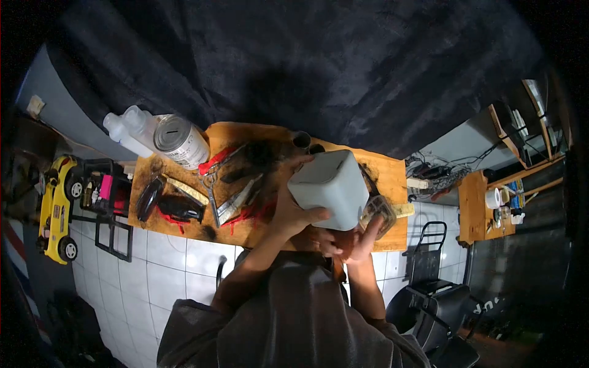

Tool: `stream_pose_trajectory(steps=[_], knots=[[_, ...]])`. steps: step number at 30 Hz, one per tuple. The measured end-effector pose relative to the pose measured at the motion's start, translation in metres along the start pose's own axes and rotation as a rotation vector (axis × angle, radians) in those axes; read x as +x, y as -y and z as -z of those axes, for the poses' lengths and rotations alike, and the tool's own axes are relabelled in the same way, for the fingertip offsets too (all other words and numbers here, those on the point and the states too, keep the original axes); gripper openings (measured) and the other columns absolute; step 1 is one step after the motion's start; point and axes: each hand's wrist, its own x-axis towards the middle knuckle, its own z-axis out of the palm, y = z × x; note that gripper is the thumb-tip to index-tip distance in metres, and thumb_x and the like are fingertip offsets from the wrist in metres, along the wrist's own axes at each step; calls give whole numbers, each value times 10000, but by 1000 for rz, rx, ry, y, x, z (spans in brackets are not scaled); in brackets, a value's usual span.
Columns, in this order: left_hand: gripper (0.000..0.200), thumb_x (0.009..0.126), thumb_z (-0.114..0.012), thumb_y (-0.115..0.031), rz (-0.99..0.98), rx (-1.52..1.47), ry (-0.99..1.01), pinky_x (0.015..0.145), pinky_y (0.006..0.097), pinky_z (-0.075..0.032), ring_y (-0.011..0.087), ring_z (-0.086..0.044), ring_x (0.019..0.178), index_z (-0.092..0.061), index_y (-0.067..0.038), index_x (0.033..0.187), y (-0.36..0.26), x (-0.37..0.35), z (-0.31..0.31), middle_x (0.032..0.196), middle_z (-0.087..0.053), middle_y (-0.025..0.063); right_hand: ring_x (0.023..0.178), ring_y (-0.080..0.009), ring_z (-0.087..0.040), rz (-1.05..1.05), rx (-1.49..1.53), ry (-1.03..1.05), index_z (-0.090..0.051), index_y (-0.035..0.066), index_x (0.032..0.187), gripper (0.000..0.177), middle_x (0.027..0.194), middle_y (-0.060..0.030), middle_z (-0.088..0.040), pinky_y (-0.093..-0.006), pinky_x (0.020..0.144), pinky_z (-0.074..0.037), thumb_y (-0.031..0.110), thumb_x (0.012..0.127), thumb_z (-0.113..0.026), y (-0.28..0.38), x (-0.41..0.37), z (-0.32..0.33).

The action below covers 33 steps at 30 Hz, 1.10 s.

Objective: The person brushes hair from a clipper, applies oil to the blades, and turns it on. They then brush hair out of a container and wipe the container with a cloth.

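Observation:
A pale grey box-shaped container [334, 187] with rounded corners is held tilted above the wooden table [389, 172]. My left hand [294, 205] grips it from its left side, thumb across the lower corner. Just below the container is my right hand [356, 244], its fingers curled inward and its thumb raised; what they hold is blurred and unclear. Beside that thumb lies a clear compartmented case [381, 216]. Scissors [213, 190], black clippers [181, 208] and combs lie on the left of the table.
Two clear bottles [129, 132] and a large metal can [180, 142] stand at the back left. Dark cloth hangs behind the table. A yellow toy car [56, 211] is at far left. To the right are a black chair [438, 306], tangled cables [438, 178] and a wooden shelf [475, 208].

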Motion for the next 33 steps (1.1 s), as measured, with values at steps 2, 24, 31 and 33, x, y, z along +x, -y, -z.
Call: stream_pose_trajectory(steps=[2,24,31,33], knots=[[1006,555,-917,-234,18,1,-1,972,345,-401,191,-477,1161,-321,-70,1349,1,-3,0,1264,-476,94,650,-171,-536,238,-455,-34,-479,60,1239,648,948,-130,-557,-273,524,-437,552,824,-549,-2,7,0],[1038,595,-891,-253,92,34,62,1042,362,-329,210,-401,1244,-277,-119,1420,-13,-3,15,1325,-425,103,639,-202,-553,292,-901,-341,-459,10,1241,578,859,-131,-577,-300,559,-444,493,923,-460,-4,9,-12],[753,701,-817,-224,110,-44,-16,980,333,-383,189,-460,1149,-362,-115,1291,-6,-9,0,1249,-447,93,907,-192,-591,445,-1449,-237,-549,-23,1155,353,1022,-126,-623,-333,785,-475,110,842,-646,-8,21,-20],[720,682,-844,-260,33,-42,-92,925,324,-425,172,-488,1110,-388,-112,1219,-2,-8,-3,1220,-462,85,990,-277,-607,358,-1388,-263,-489,-33,1217,508,1041,-174,-613,-364,819,-477,72,765,-694,-14,19,-19]])
